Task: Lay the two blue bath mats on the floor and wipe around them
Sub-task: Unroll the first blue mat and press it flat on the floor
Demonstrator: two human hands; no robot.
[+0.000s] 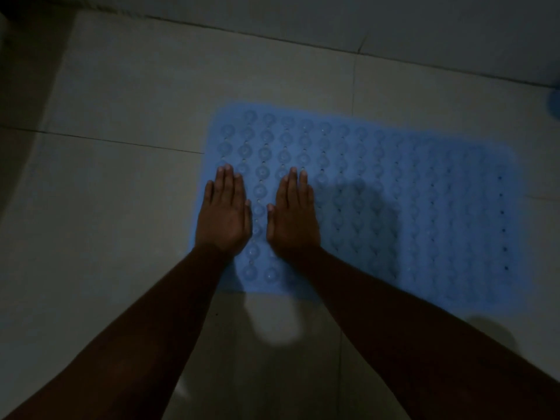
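Observation:
A blue bath mat with rows of round suction cups and small holes lies flat on the pale tiled floor, reaching from the middle of the view to the right. My left hand rests palm down on the mat's left edge, fingers straight and together. Just to its right, my right hand lies flat on the mat in the same way. Neither hand holds anything. Only one mat shows clearly in this dim light.
The floor is large pale tiles with dark grout lines. A wall base runs along the top. A blue shape shows at the right edge, too cut off to identify.

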